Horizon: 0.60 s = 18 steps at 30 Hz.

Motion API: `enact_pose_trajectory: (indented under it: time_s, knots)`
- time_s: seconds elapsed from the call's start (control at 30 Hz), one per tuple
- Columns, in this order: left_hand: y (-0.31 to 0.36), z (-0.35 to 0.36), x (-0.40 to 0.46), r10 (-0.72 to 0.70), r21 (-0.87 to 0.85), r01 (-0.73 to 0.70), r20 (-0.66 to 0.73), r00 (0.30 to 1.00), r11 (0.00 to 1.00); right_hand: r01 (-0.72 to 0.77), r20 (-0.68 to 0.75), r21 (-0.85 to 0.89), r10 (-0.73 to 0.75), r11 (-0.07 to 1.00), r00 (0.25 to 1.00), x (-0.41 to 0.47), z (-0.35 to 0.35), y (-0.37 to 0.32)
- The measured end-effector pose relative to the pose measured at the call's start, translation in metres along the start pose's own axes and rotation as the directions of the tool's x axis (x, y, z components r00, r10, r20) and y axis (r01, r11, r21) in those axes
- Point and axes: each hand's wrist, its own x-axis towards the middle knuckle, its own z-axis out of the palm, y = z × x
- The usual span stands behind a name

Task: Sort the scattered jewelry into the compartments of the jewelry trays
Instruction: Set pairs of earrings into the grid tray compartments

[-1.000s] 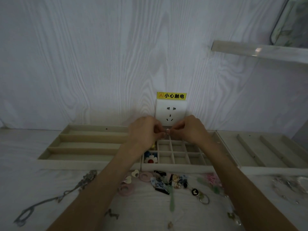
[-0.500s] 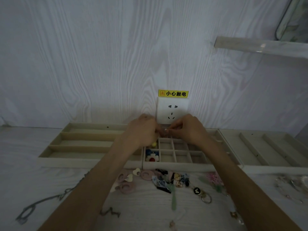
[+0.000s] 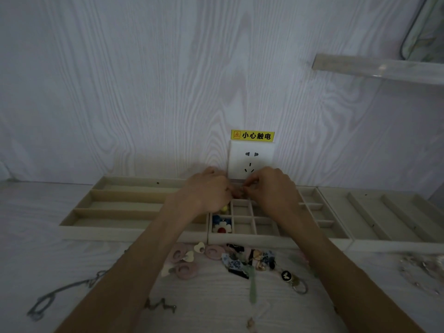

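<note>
My left hand (image 3: 206, 191) and my right hand (image 3: 271, 188) meet fingertip to fingertip over the far cells of the middle grid tray (image 3: 249, 237). Together they pinch a small piece of jewelry (image 3: 243, 190), too small to identify. A white, red and blue flower piece (image 3: 222, 227) lies in the tray's near-left cell, and a yellow bead (image 3: 224, 209) sits in the cell behind it. Scattered jewelry (image 3: 240, 260) lies on the table in front of the trays: pink oval pieces, heart shapes, patterned clips, a green pendant and a black round charm.
A long-slot tray (image 3: 79, 231) stands at the left and another tray (image 3: 384, 212) at the right. A grey chain (image 3: 48, 301) lies at the near left, pale chains (image 3: 422, 270) at the far right. A wall socket (image 3: 251, 162) with a yellow warning label is right behind my hands.
Both hands have moved a little farther back and lower toward the far cells of the grid tray, still pinching the small piece between them.
</note>
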Motion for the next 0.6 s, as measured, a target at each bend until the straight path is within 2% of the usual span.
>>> enact_pose_trajectory:
  time_s: [0.27, 0.5, 0.6]
  knots:
    - [0.000, -0.004, 0.000, 0.020, -0.073, -0.020, -0.002, 1.000, 0.997, -0.048, 0.059, 0.084, 0.043, 0.995, 0.997, 0.004, -0.016, 0.004]
    - [0.000, -0.003, 0.000, 0.008, -0.099, -0.010, -0.016, 1.000, 0.995, -0.032, 0.181, 0.055, 0.022, 0.998, 0.983, 0.005, -0.020, 0.004]
    - [-0.002, -0.010, -0.008, -0.046, -0.195, 0.026, -0.097, 0.994, 0.980, -0.014, 0.157, 0.089, 0.000, 0.996, 0.988, 0.005, -0.030, 0.003]
